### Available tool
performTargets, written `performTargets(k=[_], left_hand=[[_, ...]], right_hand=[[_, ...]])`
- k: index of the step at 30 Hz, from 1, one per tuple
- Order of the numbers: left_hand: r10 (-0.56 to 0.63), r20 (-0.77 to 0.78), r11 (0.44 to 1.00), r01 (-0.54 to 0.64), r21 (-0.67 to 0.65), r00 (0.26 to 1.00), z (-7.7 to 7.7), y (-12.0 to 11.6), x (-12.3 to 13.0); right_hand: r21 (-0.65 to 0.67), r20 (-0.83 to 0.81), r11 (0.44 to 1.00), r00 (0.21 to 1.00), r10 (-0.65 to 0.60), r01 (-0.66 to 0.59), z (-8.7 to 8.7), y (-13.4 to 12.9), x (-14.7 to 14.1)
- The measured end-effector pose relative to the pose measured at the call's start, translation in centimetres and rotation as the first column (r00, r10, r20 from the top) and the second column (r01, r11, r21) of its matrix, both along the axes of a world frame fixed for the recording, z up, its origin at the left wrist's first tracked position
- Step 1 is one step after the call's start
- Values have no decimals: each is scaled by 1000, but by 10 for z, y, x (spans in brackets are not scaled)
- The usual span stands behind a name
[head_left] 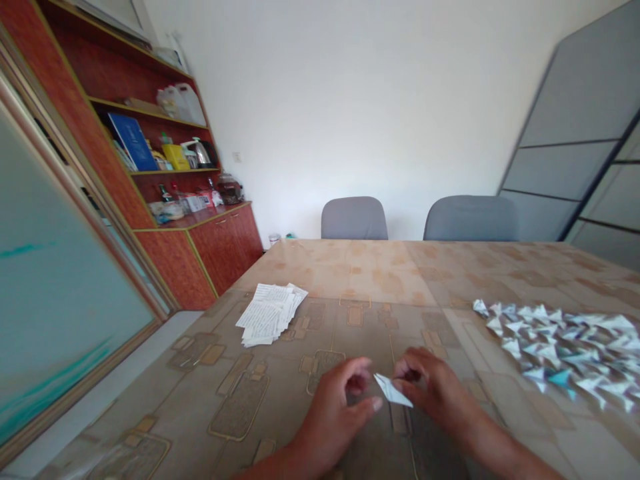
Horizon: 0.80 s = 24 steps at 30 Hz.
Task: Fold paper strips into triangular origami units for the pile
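Observation:
A small folded piece of white paper (394, 391), pointed at its ends, is pinched between the thumb and fingers of my right hand (434, 383). Just to its left is my left hand (345, 400), thumb and fingers apart and curved, with a gap between them and the paper. Farther out on the left of the table lies a loose stack of printed paper slips (270, 313). Over on the right stand many small folded paper pieces (560, 347) in rows, mostly white, one of them teal.
The patterned table (320, 267) reaches away to two grey chairs (354, 219) against the white wall. At the left are a red-brown shelf cabinet (220, 243) and a glass sliding door (60, 280). Grey panels (565, 127) stand at the right.

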<state>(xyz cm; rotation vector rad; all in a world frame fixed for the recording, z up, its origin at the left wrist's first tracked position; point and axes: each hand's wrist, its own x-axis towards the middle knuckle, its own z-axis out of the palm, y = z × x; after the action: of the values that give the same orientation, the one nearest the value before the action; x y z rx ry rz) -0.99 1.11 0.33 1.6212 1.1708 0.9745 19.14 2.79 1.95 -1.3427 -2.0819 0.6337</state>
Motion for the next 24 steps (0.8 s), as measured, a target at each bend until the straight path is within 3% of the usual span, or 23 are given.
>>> performTargets(k=[4,10,19,24], left_hand=[[-84,218,986,113,-125,972,-3,14,13],[31,412,976,61,-207,911,12,20,27],[-29,498,985,110,-135,867,10,4,32],[-65,351,996,41,77,934,22,1,23]], right_hand=[[51,-145,998,989,-13,21,7,-3,-6],[70,-297,997,955,-15,37,12,-7,-7],[-12,-312,1000,950,-25,22,23,-27,-3],[-44,-331,999,943,-44,31,21,-28,-2]])
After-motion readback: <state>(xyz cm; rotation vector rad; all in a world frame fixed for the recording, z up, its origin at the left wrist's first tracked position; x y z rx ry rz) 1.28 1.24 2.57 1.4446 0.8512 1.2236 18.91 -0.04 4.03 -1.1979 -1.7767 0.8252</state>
